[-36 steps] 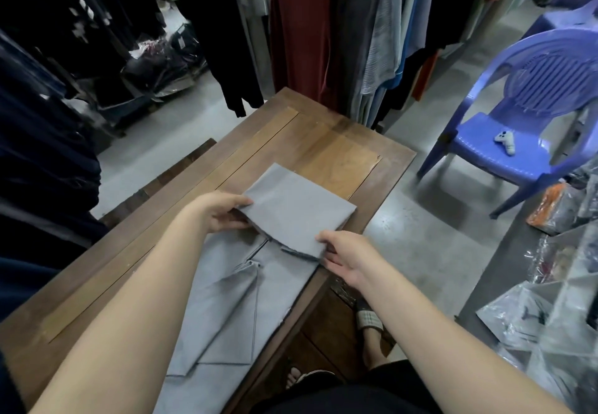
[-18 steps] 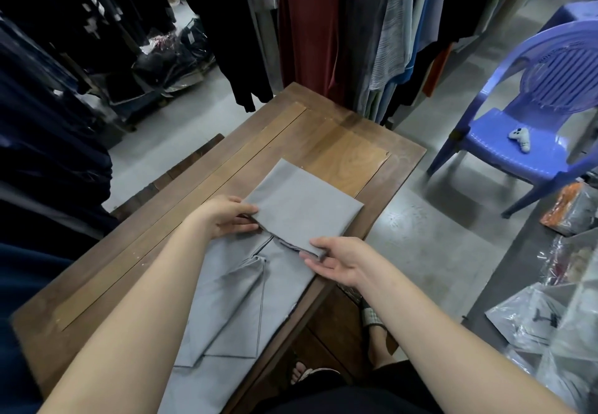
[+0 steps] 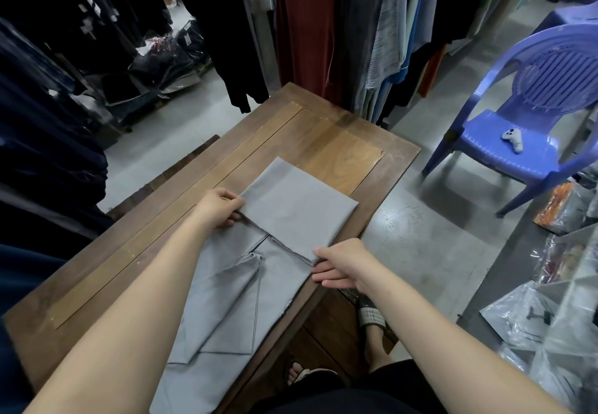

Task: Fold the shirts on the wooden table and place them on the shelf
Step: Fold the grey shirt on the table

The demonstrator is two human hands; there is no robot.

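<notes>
A grey shirt [image 3: 291, 210] lies along the right side of the wooden table [image 3: 200, 206], its far end folded back toward me into a flat rectangle. My left hand [image 3: 220, 208] pinches the left corner of that folded flap. My right hand [image 3: 343, 263] holds the flap's right corner at the table's right edge, thumb on top and fingers under the cloth. The shirt's near part, with its sleeves folded inward, runs down between my forearms and hangs off the near edge. No shelf is in view.
Hanging clothes [image 3: 323, 25] crowd the far side of the table and the left. A purple plastic chair [image 3: 530, 116] with a small white object on its seat stands at the right. Plastic-wrapped goods [image 3: 556, 300] lie at the right edge. My sandalled feet show under the table.
The folded flap has been drawn a little nearer to me. My right hand has shifted from under the corner to a grip with the thumb on top.
</notes>
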